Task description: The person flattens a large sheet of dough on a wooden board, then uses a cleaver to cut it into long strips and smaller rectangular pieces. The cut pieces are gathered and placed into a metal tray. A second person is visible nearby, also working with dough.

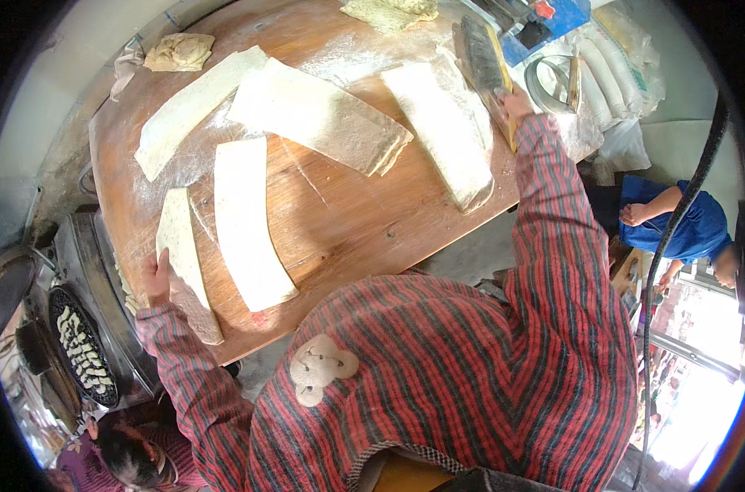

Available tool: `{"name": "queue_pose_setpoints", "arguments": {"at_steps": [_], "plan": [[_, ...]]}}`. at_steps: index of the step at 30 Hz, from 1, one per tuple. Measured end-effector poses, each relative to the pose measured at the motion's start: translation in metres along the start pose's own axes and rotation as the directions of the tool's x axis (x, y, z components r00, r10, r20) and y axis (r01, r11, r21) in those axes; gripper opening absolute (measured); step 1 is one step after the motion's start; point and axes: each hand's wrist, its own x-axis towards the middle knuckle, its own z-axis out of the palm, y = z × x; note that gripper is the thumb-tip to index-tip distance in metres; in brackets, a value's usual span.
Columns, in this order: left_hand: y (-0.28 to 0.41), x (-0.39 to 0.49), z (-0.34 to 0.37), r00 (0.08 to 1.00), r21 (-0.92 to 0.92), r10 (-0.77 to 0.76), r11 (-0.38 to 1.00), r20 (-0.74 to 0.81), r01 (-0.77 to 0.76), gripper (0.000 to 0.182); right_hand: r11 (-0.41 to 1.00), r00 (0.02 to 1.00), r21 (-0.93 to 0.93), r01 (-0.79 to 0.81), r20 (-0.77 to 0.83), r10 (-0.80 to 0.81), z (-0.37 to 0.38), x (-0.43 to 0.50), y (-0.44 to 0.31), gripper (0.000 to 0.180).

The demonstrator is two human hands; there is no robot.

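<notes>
My right hand grips the wooden handle of a wide bench brush with dark bristles, at the table's right side. My left hand is at the left edge of a narrow, flecked dough strip; its fingers are partly hidden. Beside that strip lies a longer pale dough strip. Farther back are another dough strip and a wide, layered dough slab. A thick, floury dough slab rests to the right, near the brush.
Flour dusts the wooden table. Dough lumps sit toward the back. A metal ring and full sacks are at right. A dark tray of dough pieces stands left. Two people are nearby.
</notes>
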Motion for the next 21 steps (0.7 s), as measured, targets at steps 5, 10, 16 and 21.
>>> {"name": "queue_pose_setpoints", "arguments": {"at_steps": [5, 10, 16, 21], "plan": [[-0.017, -0.041, -0.016, 0.855, 0.307, -0.138, 0.895, -0.499, 0.323, 0.045, 0.54, 0.823, -0.817, 0.202, -0.157, -0.545, -0.003, 0.01, -0.026, 0.04], [-0.015, -0.132, -0.002, 0.862, 0.332, -0.17, 0.874, -0.477, 0.356, 0.049, 0.558, 0.672, -0.47, 0.684, 0.108, -0.733, 0.052, -0.063, -0.037, 0.04], [0.035, -0.155, 0.028, 0.644, 0.423, -0.157, 0.635, -0.749, 0.647, 0.058, 0.576, 0.721, -0.673, 0.464, -0.09, -0.687, 0.022, -0.075, 0.041, 0.05], [0.1, -0.137, 0.173, 0.935, 0.531, 0.07, 0.837, -0.346, 0.134, 0.073, 0.822, 0.891, -0.52, 0.231, -0.225, -0.394, -0.011, -0.068, 0.12, 0.053]]}}
